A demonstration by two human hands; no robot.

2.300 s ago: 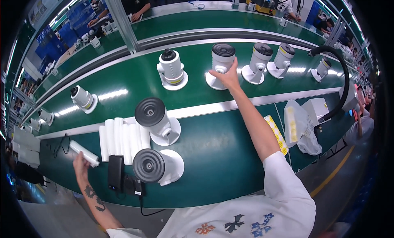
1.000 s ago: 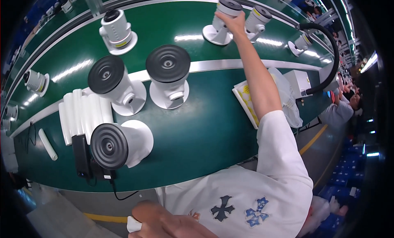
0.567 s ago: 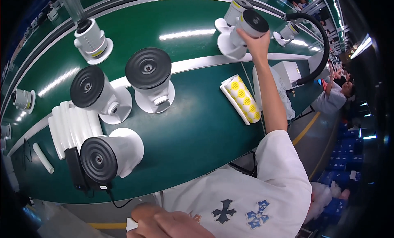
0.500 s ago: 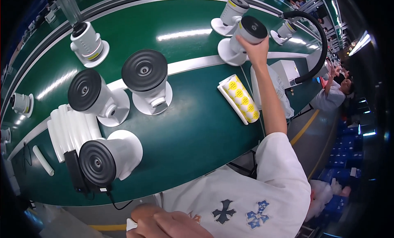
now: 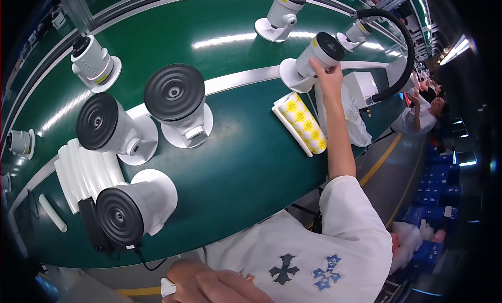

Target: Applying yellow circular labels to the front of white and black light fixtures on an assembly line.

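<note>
White camera unit (image 5: pixel 314 60) w/ a black round front sits in the right hand (image 5: pixel 327 78): grip is closed on its barrel, arm stretched far out, unit's base disc on the pale strip across the green tabletop (image 5: pixel 246 162). Fingers on the far side are hidden behind the barrel. Just below the hand lies a roll of yellow round stickers (image 5: pixel 301 123) on white backing, beside a white box (image 5: pixel 363 86) partly covered by a clear bag. Black hose (image 5: pixel 405 52) arcs over that corner; its far end is hard to make out.

Left hand (image 5: pixel 219 284) is at the bottom edge, cut off by the frame, curled round a small white piece (image 5: pixel 167 287); what that piece is can't be told. Nearest it: another white unit (image 5: pixel 136 209) lying w/ black front toward the viewer, cable and black block (image 5: pixel 94 230) half hidden behind it. Two more black-faced units (image 5: pixel 175 101) (image 5: pixel 107 128) stand further in, w/ white foam strips (image 5: pixel 83 172) at left. Other units along the rim are small and bent by the lens.
</note>
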